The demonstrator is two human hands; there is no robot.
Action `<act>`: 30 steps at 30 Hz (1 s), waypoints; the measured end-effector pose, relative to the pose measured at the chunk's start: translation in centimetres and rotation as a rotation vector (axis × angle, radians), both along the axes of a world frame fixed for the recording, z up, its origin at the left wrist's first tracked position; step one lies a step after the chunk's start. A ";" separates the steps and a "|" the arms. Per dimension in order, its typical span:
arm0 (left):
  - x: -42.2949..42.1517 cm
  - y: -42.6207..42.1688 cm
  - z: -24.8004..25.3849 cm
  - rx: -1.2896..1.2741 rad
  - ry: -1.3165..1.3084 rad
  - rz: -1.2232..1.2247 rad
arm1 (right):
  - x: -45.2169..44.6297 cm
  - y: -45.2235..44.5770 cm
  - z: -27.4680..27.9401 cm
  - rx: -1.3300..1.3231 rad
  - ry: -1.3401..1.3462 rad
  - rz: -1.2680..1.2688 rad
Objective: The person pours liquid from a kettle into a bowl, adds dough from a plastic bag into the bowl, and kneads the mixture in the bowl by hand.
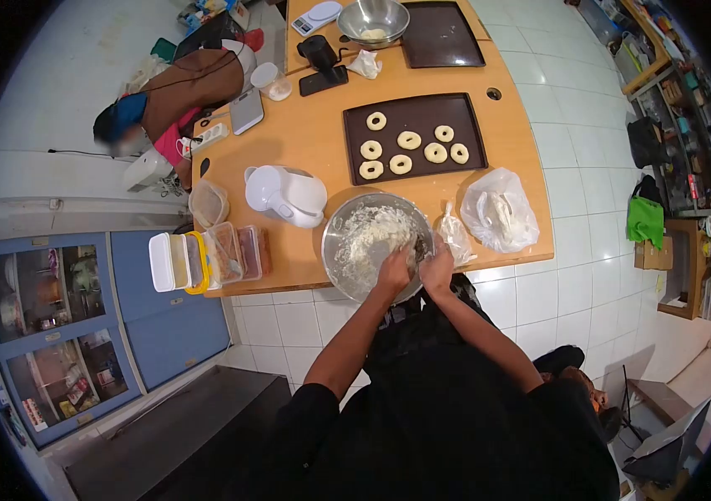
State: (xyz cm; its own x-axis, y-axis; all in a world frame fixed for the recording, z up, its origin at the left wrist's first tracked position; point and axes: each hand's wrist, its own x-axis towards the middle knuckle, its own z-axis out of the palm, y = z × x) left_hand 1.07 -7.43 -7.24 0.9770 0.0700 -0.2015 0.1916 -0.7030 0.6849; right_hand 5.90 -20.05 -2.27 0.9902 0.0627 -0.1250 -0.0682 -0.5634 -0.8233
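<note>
A steel mixing bowl (pixel 340 269) stands at the table's near edge, holding a crumbly, floury dough (pixel 376 234). My left hand (pixel 396 269) reaches down inside it, fingers curled and pressed into the dough by the right wall; their tips are partly hidden. At the bowl's right rim, my right hand (pixel 436 267) is closed around the edge. Just right of the bowl lies a small crumpled plastic bag (pixel 454 238), near my right hand. Beyond the bowl, a dark baking tray (pixel 422 111) carries several ring-shaped pieces of dough (pixel 409 140).
Left of the bowl are a white electric kettle (pixel 289 194) and several plastic containers (pixel 224 250). A larger plastic bag (pixel 501 213) sits at the right edge. Farther back are a scale (pixel 247 111), a phone (pixel 323 81), another steel bowl (pixel 372 17) and a second tray (pixel 443 33). Someone is at the left side (pixel 184 92).
</note>
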 end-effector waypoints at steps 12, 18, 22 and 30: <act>-1.1 3.2 5.2 0.236 0.093 0.149 | -0.3 0.0 1.2 0.027 0.064 -0.016; -0.5 0.5 2.9 0.144 0.148 -0.034 | -0.5 0.4 1.5 -0.001 0.028 -0.053; -2.2 0.8 3.6 0.118 0.160 -0.181 | -0.6 0.1 0.4 0.007 -0.007 -0.059; -4.2 5.9 3.6 0.099 0.063 -0.279 | -0.9 0.1 1.5 0.003 0.063 -0.040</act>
State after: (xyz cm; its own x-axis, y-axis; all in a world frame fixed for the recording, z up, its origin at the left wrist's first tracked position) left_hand -3.17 -1.56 -3.59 0.9471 -0.1769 -0.2676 0.0216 -0.7972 0.6033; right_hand 4.98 -19.93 -0.76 0.9820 0.0233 -0.1872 -0.1427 -0.5569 -0.8182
